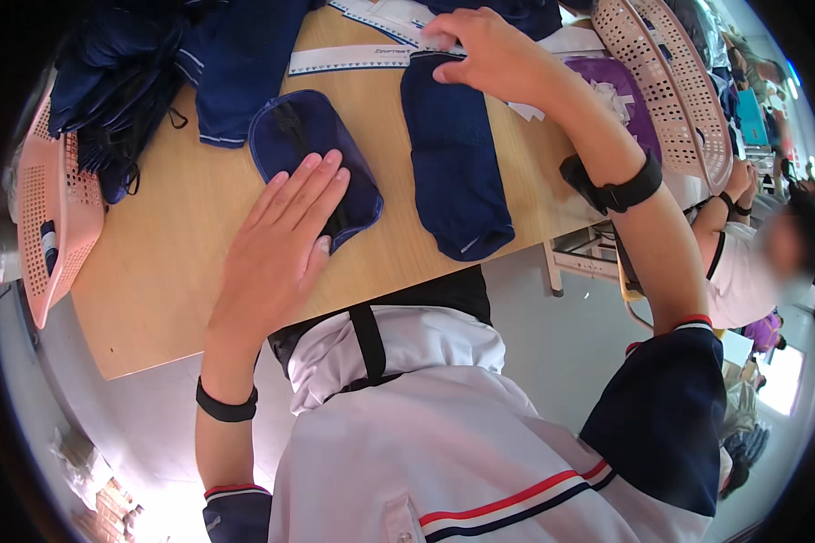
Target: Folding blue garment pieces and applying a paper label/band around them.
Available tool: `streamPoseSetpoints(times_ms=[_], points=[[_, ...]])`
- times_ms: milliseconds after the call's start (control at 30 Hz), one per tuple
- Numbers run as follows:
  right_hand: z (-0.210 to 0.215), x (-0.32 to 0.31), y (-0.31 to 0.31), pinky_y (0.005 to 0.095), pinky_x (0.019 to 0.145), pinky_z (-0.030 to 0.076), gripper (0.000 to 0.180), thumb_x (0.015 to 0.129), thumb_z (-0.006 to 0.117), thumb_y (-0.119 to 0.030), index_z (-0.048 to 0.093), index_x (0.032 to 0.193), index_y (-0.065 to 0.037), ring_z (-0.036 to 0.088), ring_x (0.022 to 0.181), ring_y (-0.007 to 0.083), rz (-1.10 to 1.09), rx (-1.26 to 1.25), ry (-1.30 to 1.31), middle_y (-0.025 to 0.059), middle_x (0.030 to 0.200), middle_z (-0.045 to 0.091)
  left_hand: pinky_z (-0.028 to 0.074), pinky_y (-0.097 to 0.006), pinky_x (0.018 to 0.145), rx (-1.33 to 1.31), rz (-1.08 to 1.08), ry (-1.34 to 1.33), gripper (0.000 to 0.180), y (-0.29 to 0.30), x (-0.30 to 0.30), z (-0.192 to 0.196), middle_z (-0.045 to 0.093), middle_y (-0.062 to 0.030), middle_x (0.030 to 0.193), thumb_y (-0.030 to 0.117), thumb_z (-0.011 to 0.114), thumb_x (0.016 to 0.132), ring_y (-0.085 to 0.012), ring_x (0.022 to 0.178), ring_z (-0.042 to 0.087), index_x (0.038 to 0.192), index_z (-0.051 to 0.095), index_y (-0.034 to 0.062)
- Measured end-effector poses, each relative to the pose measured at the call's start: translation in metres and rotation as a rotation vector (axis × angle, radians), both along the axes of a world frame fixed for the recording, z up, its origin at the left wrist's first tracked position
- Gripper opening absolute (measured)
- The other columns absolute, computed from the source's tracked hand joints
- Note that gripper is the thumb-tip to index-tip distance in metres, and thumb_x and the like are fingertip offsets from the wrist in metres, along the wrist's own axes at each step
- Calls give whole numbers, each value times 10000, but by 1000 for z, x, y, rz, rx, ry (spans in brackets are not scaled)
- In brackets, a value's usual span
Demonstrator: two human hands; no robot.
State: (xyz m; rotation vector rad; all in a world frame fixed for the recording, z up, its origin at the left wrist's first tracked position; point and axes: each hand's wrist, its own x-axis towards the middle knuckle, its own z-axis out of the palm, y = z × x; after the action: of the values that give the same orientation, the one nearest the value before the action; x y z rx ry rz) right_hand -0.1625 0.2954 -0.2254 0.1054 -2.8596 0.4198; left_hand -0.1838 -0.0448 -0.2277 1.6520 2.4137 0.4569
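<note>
My left hand lies flat, fingers stretched, on a dark blue rounded fabric pouch with a black strap across it. To its right, a navy sock is laid lengthwise, toe end toward me. Above the sock's far end is my right hand, thumb and fingers curved and apart, with nothing visible held between them. A white printed paper band lies beside the sock's top. More white paper strips sit beyond it, partly hidden by my right hand.
A pink basket stands at the left, with a heap of navy items with black cords by it. Navy socks lie far left. Another pink basket and a purple bag with white scraps are at right. A co-worker sits farther right.
</note>
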Motion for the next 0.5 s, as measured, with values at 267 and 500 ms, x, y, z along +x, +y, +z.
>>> streamPoseSetpoints(times_ms=[267,500], points=[[13,20,-15,429,848,519,266,799,746,-114,666,1044,-44,640,985,363,-1,-38,-27,158,1003,700,242,-394,1261,13,13,-30,651,-3,2,-3,389,-55,1630,48,553,887,-221,1514,339,1528,448,90],[39,128,-79,400,798,542,320,779,762,-93,681,1083,-32,687,932,297,120,-50,4,121,1043,717,226,-418,1265,14,19,-31,681,-2,2,-8,390,-71,1629,7,498,848,-246,1527,319,1524,450,76]])
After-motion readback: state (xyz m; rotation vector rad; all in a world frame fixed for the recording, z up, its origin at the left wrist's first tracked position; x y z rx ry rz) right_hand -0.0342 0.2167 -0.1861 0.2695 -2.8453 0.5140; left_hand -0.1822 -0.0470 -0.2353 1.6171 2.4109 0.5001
